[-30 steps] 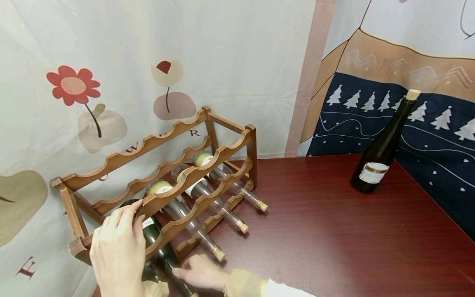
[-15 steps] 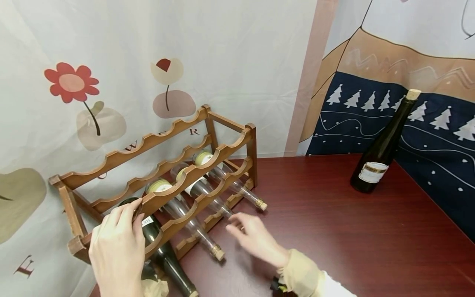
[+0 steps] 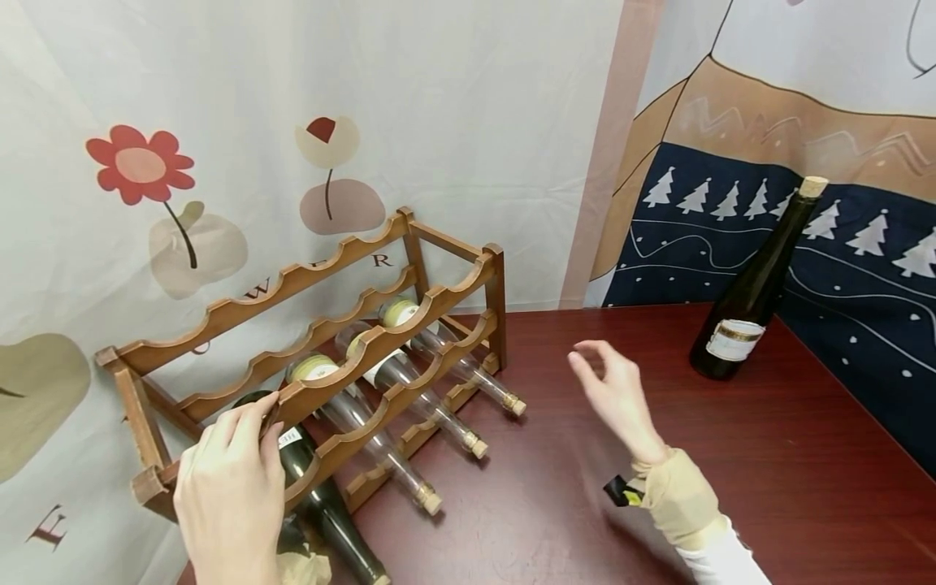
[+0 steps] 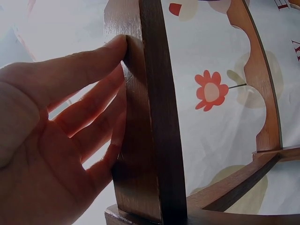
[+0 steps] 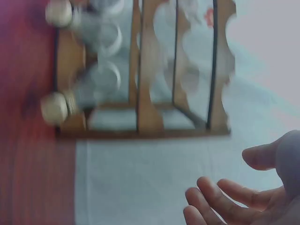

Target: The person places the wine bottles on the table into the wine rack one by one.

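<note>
My left hand (image 3: 230,479) holds the top front rail of the wooden wine rack (image 3: 387,349); in the left wrist view its thumb and fingers (image 4: 101,117) press against the rail. A dark green bottle (image 3: 329,508) lies in the rack just beside that hand, partly hidden by it. Further right in the same rack lie three clear corked bottles, the end one (image 3: 475,378) nearest the right post. Over the table my right hand (image 3: 617,394) is in the air with loosely bent fingers and nothing in it. To its right stands a dark corked bottle (image 3: 738,301) with a white label.
The reddish-brown table (image 3: 556,496) reaches back to a pale printed cloth (image 3: 475,122) behind the rack. A navy cloth with white trees (image 3: 658,244) hangs behind the standing bottle. The rack's upper tier has bare notches.
My right hand has left the dark bottle's neck in the rack and moved right and back across the table. My left hand stays on the rack's rail.
</note>
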Demonstrator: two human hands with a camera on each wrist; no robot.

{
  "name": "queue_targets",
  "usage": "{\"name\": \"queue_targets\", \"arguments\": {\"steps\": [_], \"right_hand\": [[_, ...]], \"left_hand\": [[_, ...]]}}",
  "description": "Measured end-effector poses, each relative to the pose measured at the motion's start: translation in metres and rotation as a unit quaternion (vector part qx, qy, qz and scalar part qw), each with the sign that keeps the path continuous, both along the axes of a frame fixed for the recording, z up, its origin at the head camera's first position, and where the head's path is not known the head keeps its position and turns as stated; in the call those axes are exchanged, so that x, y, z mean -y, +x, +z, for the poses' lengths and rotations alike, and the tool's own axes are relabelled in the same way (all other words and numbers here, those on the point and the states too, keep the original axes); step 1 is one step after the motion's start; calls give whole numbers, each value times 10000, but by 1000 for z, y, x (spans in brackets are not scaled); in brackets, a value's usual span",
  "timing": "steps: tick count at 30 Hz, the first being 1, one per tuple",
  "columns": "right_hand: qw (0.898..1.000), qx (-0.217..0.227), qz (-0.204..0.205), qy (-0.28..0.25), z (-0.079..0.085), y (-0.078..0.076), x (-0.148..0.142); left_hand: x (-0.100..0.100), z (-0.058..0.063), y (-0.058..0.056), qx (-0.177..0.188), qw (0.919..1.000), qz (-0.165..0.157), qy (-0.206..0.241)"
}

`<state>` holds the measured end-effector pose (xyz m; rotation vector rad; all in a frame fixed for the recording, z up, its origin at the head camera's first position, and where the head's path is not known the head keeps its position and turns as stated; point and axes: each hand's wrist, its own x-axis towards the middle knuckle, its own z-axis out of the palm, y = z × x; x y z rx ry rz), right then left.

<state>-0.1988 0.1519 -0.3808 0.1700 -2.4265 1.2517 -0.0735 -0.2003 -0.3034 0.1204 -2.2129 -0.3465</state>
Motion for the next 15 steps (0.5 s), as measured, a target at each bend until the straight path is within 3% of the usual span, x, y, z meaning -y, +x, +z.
{"name": "queue_targets", "arguments": {"steps": [4, 7, 12, 15], "right_hand": [[9951, -603, -770, -124, 5, -10, -30], [9843, -1122, -1293, -429, 9, -18, -52], [9556, -1838, -2107, -932, 22, -31, -88], [9350, -2035, -2622, -1249, 32, -39, -111]], "left_hand": [[0, 0, 0, -27, 10000, -13, -12], [0, -1, 0, -33, 10000, -16, -23], [0, 0, 0, -15, 10000, -6, -5], [0, 0, 1, -18, 10000, -5, 13]]}}
